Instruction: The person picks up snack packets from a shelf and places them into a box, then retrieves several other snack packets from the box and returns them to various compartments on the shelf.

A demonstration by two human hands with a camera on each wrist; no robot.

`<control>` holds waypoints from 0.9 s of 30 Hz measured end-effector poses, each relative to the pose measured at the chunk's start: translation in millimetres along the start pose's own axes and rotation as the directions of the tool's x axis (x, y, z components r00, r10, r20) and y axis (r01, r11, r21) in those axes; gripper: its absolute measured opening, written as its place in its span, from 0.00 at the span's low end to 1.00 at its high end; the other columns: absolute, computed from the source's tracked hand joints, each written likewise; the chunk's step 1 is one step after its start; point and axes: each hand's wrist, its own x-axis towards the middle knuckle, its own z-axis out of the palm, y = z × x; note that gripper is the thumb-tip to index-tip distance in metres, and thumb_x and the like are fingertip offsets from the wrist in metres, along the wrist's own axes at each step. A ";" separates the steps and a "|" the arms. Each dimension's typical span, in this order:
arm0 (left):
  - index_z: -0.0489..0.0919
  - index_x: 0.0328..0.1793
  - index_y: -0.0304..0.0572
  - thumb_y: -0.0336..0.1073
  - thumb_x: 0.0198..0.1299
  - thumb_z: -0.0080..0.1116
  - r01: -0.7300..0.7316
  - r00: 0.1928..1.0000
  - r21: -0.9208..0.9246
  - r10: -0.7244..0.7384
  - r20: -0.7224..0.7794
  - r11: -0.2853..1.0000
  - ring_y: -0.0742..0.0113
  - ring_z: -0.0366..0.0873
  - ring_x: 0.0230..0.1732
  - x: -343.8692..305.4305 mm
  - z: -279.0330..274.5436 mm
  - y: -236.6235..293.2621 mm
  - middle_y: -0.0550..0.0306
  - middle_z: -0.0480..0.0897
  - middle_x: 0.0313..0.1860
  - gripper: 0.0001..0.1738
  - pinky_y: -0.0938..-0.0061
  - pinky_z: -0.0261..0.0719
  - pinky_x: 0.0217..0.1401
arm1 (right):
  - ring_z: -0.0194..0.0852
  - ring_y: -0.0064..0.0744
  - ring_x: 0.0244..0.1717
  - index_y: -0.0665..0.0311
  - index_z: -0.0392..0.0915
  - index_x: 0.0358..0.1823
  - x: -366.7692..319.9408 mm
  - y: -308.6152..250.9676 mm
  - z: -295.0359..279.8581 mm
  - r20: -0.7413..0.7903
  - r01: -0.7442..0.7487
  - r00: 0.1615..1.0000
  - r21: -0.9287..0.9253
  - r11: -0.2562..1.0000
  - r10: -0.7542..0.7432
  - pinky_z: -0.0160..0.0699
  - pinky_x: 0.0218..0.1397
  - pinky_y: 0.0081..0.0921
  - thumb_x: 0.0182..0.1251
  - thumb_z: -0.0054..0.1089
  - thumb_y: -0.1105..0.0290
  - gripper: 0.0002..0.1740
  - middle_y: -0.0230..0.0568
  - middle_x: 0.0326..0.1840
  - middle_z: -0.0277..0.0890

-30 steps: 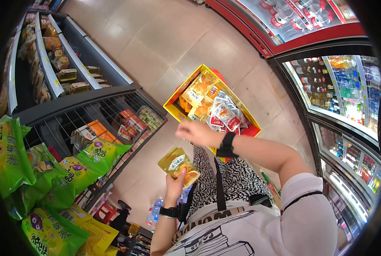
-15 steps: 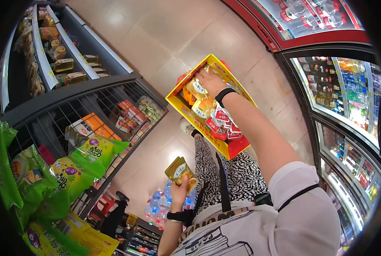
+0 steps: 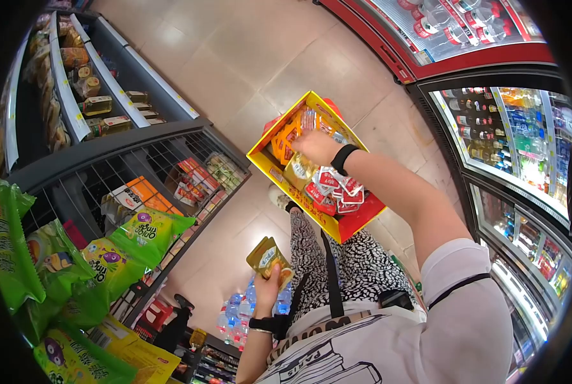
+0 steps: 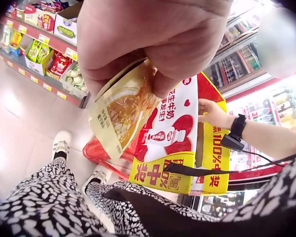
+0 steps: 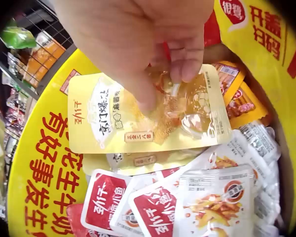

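Note:
In the head view the left hand (image 3: 267, 285) holds a few gold snack pouches (image 3: 270, 258), thumb across their front; the left wrist view shows the pouches (image 4: 123, 111) pinched under the hand (image 4: 153, 39). The right hand (image 3: 316, 147) reaches into a yellow and red box (image 3: 274, 173). In the right wrist view the right hand's (image 5: 138, 44) fingers and thumb pinch a gold pouch (image 5: 153, 118). Beneath it lies another gold pouch (image 5: 138, 160). Red and white sachets (image 5: 217, 197) lie below, and orange packets (image 5: 241, 101) lie beside them.
On the left are shelves and a wire rack (image 3: 145, 150) with green snack bags (image 3: 138, 233). A red-framed cooler (image 3: 452, 61) and black drink fridges (image 3: 491, 128) line the right. Bottled water (image 3: 238, 313) stands behind the left hand, and tiled floor (image 3: 234, 64) lies ahead.
The right hand has moved from above the box's near side into it and now pinches a gold pouch. Fewer gold pouches show in the box. The left hand keeps its pouches, slightly lower than before.

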 end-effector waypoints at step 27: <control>0.76 0.47 0.28 0.32 0.59 0.56 -0.262 0.963 -0.069 0.266 0.053 0.963 0.69 0.79 0.37 -11.4 -5.0 52.4 0.53 0.81 0.39 0.14 0.77 0.78 0.42 | 0.74 0.48 0.41 0.62 0.74 0.43 -72.0 -69.2 -73.5 -0.256 -0.355 0.802 0.524 0.775 0.540 0.72 0.42 0.37 0.49 0.62 0.70 0.18 0.47 0.37 0.76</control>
